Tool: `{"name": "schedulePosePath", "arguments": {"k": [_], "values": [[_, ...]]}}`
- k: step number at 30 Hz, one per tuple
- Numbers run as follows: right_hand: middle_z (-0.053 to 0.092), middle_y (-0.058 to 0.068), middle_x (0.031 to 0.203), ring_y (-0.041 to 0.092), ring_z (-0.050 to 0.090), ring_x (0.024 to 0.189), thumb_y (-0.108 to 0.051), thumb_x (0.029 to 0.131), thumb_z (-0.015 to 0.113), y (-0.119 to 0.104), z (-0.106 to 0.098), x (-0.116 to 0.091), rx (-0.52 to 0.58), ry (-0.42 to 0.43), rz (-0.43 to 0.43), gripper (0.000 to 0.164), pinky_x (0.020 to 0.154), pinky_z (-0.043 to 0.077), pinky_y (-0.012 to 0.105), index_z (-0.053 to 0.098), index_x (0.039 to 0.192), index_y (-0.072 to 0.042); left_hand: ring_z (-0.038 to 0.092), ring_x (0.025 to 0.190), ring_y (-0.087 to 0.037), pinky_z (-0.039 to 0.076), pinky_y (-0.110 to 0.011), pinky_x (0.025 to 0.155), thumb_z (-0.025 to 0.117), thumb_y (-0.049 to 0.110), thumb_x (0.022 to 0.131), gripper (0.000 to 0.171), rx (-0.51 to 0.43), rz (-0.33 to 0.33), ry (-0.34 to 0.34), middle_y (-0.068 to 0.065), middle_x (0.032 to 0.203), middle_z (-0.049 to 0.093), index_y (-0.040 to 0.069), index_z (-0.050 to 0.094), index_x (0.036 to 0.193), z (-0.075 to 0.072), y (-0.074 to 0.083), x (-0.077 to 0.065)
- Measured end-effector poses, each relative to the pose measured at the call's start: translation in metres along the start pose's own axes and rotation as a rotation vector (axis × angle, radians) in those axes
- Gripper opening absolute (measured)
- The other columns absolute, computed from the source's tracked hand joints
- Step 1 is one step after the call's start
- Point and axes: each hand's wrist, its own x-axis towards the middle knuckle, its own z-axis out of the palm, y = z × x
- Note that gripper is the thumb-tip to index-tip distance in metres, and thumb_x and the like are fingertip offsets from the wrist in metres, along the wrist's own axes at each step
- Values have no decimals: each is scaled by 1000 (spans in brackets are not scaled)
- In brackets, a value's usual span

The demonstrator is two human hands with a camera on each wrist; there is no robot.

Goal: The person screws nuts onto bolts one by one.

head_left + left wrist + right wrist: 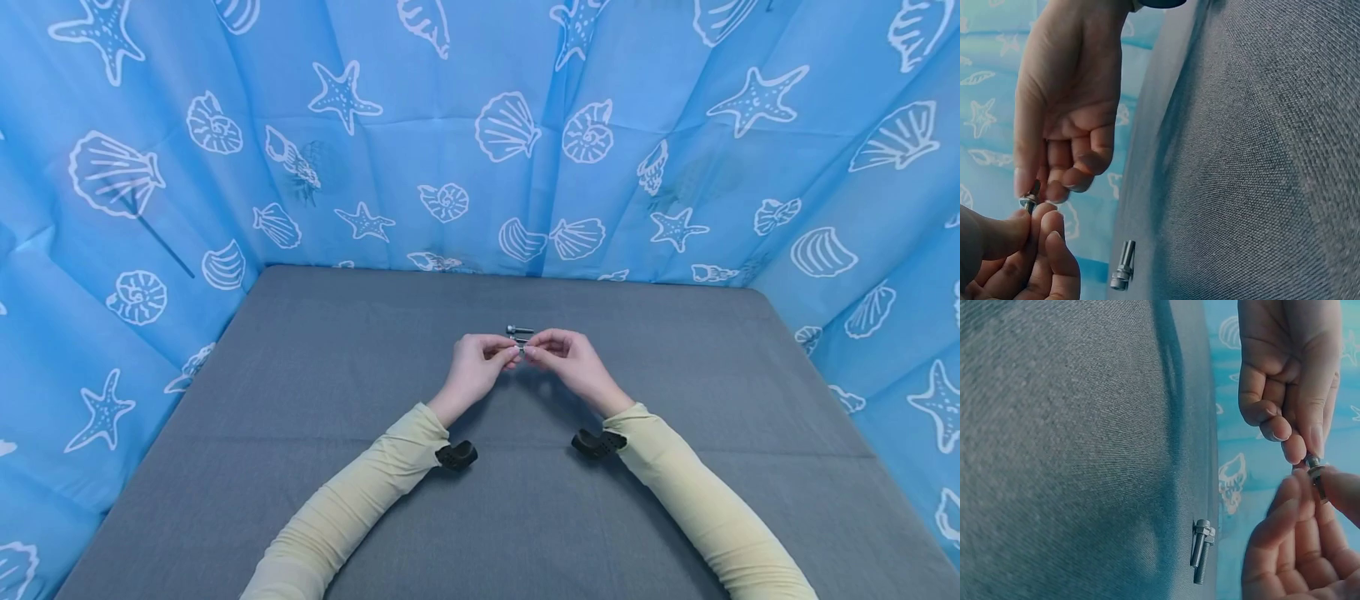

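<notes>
My left hand and right hand meet over the table, fingertip to fingertip. Between them is a small metal bolt. The left thumb and fingers pinch it at its head end. From the other side, the thumb and fingers of the right hand pinch its shank, right at a shiny ring-shaped piece around it. Fingertips hide part of the bolt. Just beyond the hands lie two more metal bolts, side by side on the cloth.
Grey cloth covers the table. A blue curtain with white shells and starfish hangs along the back and sides. Dark wrist devices sit at both sleeve cuffs.
</notes>
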Motion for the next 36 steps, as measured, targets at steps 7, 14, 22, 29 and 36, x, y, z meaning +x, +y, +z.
{"name": "schedulePosePath", "arguments": {"k": [7,14,22,29,36], "values": [[67,18,94,40,61,87,-22,97,60,0,1,0,-5,6,19,25,71,53,47,63,105,2,69,75,-17,57,-25,66,65,8,92,14,-14,0,0,-7,81,71,-1,72,99,-1,0,0],[67,14,94,36,63,85,-16,95,63,1,3,1,-39,3,-15,21,69,53,43,63,104,2,70,76,-21,57,-27,67,65,7,92,13,-34,-10,-5,-6,81,71,-2,72,99,-2,2,0],[66,17,93,36,63,85,-17,96,61,3,3,1,-19,9,-20,23,68,54,42,61,107,2,69,82,-29,58,-29,69,64,7,92,14,-40,-22,-8,-8,82,71,-2,71,99,-3,2,0],[67,14,95,36,64,88,-14,94,63,2,5,2,-24,3,-26,20,72,54,46,63,106,2,70,81,-28,58,-31,70,65,6,91,13,-60,-23,-10,-7,82,70,-3,71,99,-3,1,0],[67,16,94,30,63,83,-21,98,58,2,5,2,-40,6,9,25,67,53,37,63,105,2,69,75,-18,57,-28,67,66,7,91,12,-33,0,10,-7,81,71,-1,72,97,-3,-1,1]]}}
